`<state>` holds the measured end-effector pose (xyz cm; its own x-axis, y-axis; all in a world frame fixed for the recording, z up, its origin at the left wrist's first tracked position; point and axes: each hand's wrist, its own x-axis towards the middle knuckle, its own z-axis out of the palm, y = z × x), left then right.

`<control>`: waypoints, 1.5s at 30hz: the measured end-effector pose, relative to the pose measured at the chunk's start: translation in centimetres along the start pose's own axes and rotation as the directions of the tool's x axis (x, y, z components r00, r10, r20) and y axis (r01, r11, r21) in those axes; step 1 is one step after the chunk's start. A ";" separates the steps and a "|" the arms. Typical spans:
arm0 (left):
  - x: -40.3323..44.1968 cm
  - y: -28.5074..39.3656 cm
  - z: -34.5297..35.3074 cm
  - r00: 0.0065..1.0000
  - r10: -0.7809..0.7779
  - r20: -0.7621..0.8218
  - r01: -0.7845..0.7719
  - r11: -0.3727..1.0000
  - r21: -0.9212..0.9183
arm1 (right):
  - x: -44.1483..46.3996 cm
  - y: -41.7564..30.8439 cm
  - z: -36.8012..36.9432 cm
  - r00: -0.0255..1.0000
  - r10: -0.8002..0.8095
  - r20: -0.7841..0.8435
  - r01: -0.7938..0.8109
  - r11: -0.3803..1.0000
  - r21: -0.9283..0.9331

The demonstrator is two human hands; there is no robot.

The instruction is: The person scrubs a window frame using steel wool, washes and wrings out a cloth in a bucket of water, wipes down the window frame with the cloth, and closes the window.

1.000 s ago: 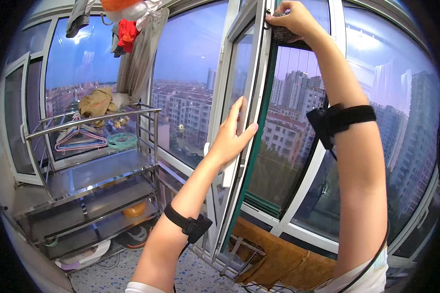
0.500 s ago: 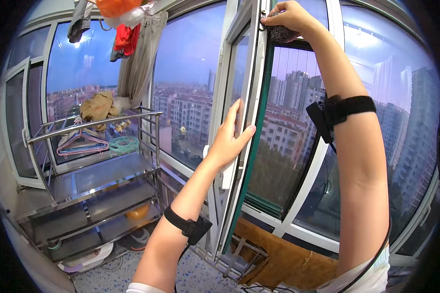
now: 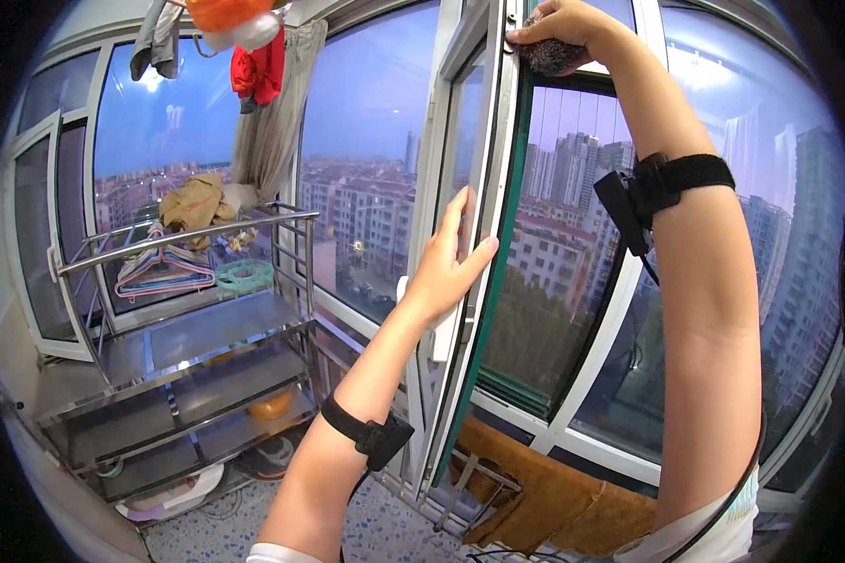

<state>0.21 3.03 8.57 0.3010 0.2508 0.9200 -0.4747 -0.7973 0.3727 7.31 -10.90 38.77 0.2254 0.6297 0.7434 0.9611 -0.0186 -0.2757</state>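
Dark grey and wiry in texture, the scouring pad (image 3: 552,58) is located at the top of the frame, right of centre, beside the upper edge of the white window sash (image 3: 498,150). The right hand (image 3: 565,28) grasps the pad from above, with the thumb extended left to the sash edge; whether the pad itself bears on the sash cannot be told. The left hand (image 3: 444,270), at the centre of the frame, is ungripped: its fingers are extended and its thumb is spread across the sash upright, above a white handle (image 3: 444,336). Each arm carries a black strap with a small black unit, the left unit (image 3: 383,443) at lower centre and the right unit (image 3: 622,205) at centre right. A metal rack (image 3: 202,242) occupies the left of the frame; hangers (image 3: 164,274), a teal basket (image 3: 244,275) and a crumpled tan bag (image 3: 192,202) are positioned at its top. An orange bowl (image 3: 270,405) sits on a lower shelf. A red cloth (image 3: 258,75) hangs at upper left, in front of a grey curtain (image 3: 270,136). A brown cloth (image 3: 573,497) hangs at lower right of centre, below the window.
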 end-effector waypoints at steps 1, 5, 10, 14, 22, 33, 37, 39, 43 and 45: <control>0.0 -0.1 0.1 1.000 0.001 -0.005 -0.001 1.000 -0.027 | -0.2 0.0 0.2 0.995 -0.040 -0.091 0.036 0.998 -0.053; 0.0 0.0 0.0 1.000 0.004 -0.006 -0.004 0.999 -0.045 | 2.6 1.0 0.9 0.944 -0.189 -0.271 0.199 0.980 0.008; 0.0 -0.2 0.0 1.000 0.015 0.016 -0.014 0.997 -0.071 | 0.2 -0.4 0.7 0.965 -0.137 -0.223 0.157 0.985 0.072; -0.1 -0.3 0.0 1.000 0.008 -0.004 -0.008 0.999 -0.051 | -1.9 -1.8 -1.1 0.913 -0.137 -0.383 -0.069 0.875 -0.479; 0.0 0.0 -0.1 1.000 -0.010 -0.008 0.010 1.000 -0.010 | 2.9 7.4 -2.8 0.843 -0.430 -0.323 0.266 0.855 -0.446; -0.1 -0.1 0.0 1.000 0.018 -0.017 -0.018 1.000 -0.025 | -0.2 0.2 1.1 0.935 -0.190 -0.299 0.195 0.981 -0.014; 0.0 0.2 -0.3 1.000 -0.027 0.016 0.027 0.999 -0.036 | 1.5 0.8 1.3 0.930 -0.257 -0.263 0.248 0.966 -0.070; 0.0 0.6 -0.4 0.999 -0.040 0.021 0.041 0.996 -0.075 | 2.2 1.7 1.8 0.893 -0.303 -0.332 0.296 0.952 -0.072; 0.0 0.8 -0.5 0.996 -0.067 0.050 0.074 0.987 -0.140 | 1.8 2.5 3.5 0.813 -0.355 -0.461 0.249 0.928 -0.276; 0.0 0.8 -0.5 0.996 -0.065 0.057 0.072 0.987 -0.141 | 0.8 2.5 2.8 0.870 -0.330 -0.366 0.295 0.944 -0.151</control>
<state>-0.53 2.68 8.97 0.3781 0.2699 0.8856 -0.5635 -0.6918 0.4515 9.44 -8.26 36.99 -0.0628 0.2695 0.9609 0.9974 0.0511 0.0509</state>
